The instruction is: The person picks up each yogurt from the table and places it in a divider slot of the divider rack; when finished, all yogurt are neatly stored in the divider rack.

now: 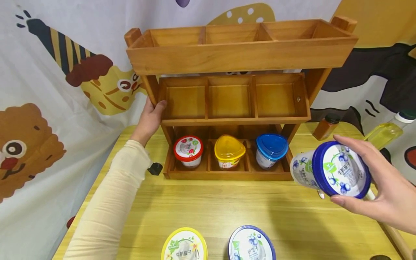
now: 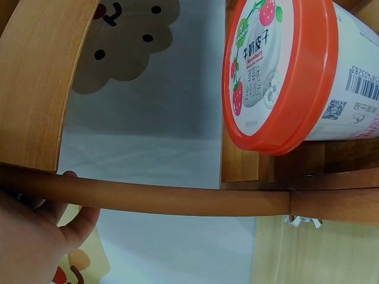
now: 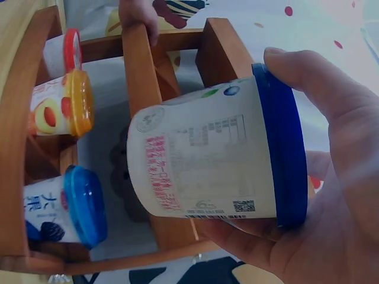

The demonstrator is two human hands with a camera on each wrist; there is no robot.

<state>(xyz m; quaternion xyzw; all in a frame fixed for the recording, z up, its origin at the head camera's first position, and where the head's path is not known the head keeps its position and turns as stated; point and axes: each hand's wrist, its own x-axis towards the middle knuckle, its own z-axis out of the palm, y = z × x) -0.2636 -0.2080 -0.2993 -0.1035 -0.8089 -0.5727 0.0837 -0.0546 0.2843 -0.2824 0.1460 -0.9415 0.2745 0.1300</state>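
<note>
My right hand (image 1: pixel 386 191) grips a yogurt tub (image 1: pixel 346 171) by its dark blue lid, thumb and fingers on opposite sides. The tub is tilted, with blueberries printed on it, right of the wooden shelf (image 1: pixel 240 59). In the right wrist view its white side (image 3: pixel 207 160) shows printed text. My left hand (image 1: pixel 151 121) holds the shelf's left upright (image 2: pixel 177 198) beside the middle tier. On the bottom tier, each in its own compartment, sit a red-lidded tub (image 1: pixel 188 150), a yellow-lidded cup (image 1: pixel 228 150) and a blue-lidded cup (image 1: pixel 271 150).
A yellow-rimmed tub (image 1: pixel 184 245) and another blue-rimmed tub (image 1: pixel 251 245) stand at the table's near side. A brown jar (image 1: pixel 326 127) and a bottle of yellow liquid (image 1: pixel 386 131) are at the right. A patterned cloth (image 1: pixel 39 90) hangs behind.
</note>
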